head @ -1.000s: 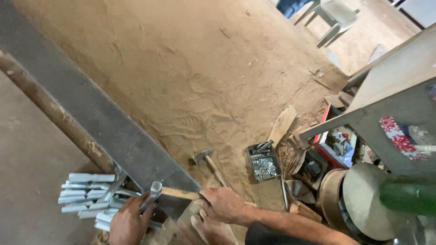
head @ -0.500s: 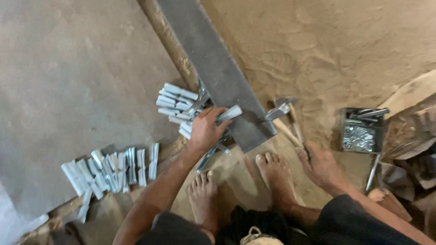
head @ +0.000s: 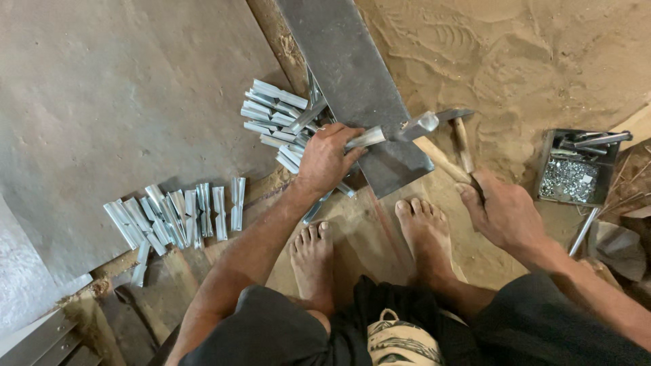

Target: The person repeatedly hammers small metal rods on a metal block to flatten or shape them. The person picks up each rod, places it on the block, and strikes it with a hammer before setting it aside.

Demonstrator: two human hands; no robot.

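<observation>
**Metal strip pinned on the steel bar, hammer head at its tip**

Sandy workshop floor fills the upper right of the view, with a large grey sheet (head: pixel 122 102) spread over the left side. A long dark steel bar (head: pixel 352 74) runs down from the top edge towards the person's bare feet (head: pixel 369 247), its near end lying just above the toes.

On that near end lies a small bright metal strip (head: pixel 366 138), its long axis running roughly left to right across the bar, tilted slightly upward to the right. The left hand (head: pixel 327 159) is clamped on the strip's left end, fingers curled together over it and pressing it down; the right end sticks out free beyond the fingertips.

The right hand (head: pixel 503 213) has its fingers closed round the wooden handle of a hammer (head: pixel 434 139). The handle slants up and left from that hand, and the metal head sits just beside the strip's free end, near the bar's right edge. So the strip points from the left hand straight towards the hammer head, and the left hand is the one touching it.

Behind the left hand lies a heap of similar strips (head: pixel 274 112), and a second row of them (head: pixel 173 213) lies fanned out on the sheet, well apart. A dark tray of small fasteners (head: pixel 576 169) sits in the sand near the right hand.
</observation>
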